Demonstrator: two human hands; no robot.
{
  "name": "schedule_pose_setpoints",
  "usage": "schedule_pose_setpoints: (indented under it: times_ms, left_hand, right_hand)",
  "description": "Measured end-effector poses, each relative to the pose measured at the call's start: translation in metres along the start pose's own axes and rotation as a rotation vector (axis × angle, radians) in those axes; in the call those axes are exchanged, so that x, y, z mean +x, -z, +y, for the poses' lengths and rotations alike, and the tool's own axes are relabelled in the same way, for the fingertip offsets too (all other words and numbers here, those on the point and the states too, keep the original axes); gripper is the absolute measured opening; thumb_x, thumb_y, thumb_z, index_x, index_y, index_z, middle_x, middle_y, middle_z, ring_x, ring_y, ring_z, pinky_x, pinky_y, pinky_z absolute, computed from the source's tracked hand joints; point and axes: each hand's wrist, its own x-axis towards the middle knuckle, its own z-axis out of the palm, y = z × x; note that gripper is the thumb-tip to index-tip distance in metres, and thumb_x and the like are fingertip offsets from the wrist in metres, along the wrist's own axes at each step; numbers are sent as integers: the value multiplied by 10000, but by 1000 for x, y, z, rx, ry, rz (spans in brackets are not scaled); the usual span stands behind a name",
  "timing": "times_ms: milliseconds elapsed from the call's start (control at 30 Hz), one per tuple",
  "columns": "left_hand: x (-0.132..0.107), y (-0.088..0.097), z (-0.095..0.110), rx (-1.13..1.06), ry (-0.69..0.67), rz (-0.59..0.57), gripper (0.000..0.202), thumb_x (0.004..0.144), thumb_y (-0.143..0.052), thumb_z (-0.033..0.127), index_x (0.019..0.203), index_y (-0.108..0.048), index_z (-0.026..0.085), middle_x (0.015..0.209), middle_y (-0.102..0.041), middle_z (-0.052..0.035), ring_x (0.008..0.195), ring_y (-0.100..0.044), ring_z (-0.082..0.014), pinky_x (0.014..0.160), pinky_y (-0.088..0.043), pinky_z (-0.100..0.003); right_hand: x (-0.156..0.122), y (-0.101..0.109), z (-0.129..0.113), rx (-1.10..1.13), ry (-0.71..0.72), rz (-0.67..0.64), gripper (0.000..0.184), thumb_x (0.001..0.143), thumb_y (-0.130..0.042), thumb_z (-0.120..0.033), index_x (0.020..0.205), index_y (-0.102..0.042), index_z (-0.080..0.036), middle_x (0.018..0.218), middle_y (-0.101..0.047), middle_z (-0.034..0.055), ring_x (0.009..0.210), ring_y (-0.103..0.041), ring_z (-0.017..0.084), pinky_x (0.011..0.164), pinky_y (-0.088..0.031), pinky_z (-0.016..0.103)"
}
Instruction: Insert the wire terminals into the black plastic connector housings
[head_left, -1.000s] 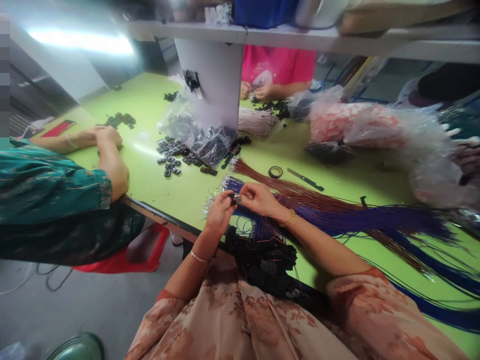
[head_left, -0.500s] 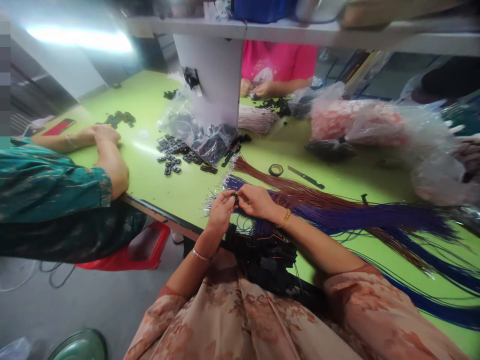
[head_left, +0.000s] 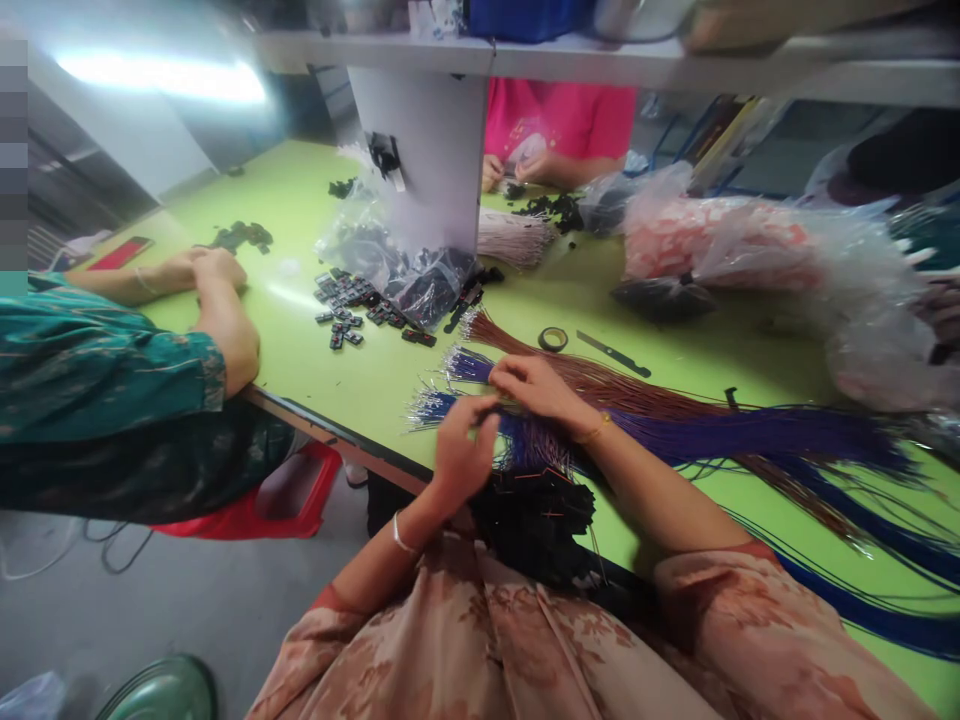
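Note:
My left hand (head_left: 463,447) is closed, its fingertips curled toward the thumb around a small black plastic part, mostly hidden by the fingers. My right hand (head_left: 536,388) is beside it, over the bundle of blue wires (head_left: 652,432). Its fingers are bent and pressed together; anything between them is too small to make out. Silvery terminals (head_left: 429,408) tip the blue wires at the left. Just beyond runs a bundle of brown wires (head_left: 517,345). Between my forearms, at the table edge, lies a heap of black parts with wires (head_left: 536,515).
Black rectangular parts (head_left: 349,295) lie beside a clear bag of dark pieces (head_left: 427,285). A tape roll (head_left: 553,339) and a knife (head_left: 613,353) lie behind the wires. A co-worker's arm (head_left: 229,325) rests at left; another person in pink (head_left: 559,125) sits opposite. A shelf (head_left: 637,75) spans above.
My hands were together at the black part. My right hand has moved right and slightly up, away from it, over the wires. My left hand has shifted slightly right and turned.

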Motion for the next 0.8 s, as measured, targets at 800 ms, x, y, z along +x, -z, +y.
schedule_pose_setpoints:
  times_ms: [800]
  left_hand:
    - [156,103,-48,1054,-155,-113,341,754,-464,42,1011,-665,139,1149,-595,-192,1124,-439,-335,997,-328,-488]
  right_hand:
    - [11,-23,-12,-679,-143,-209,167,837,-489,-259,854,-620,-158,846,-698,112,719,-592,200,598,-302,287]
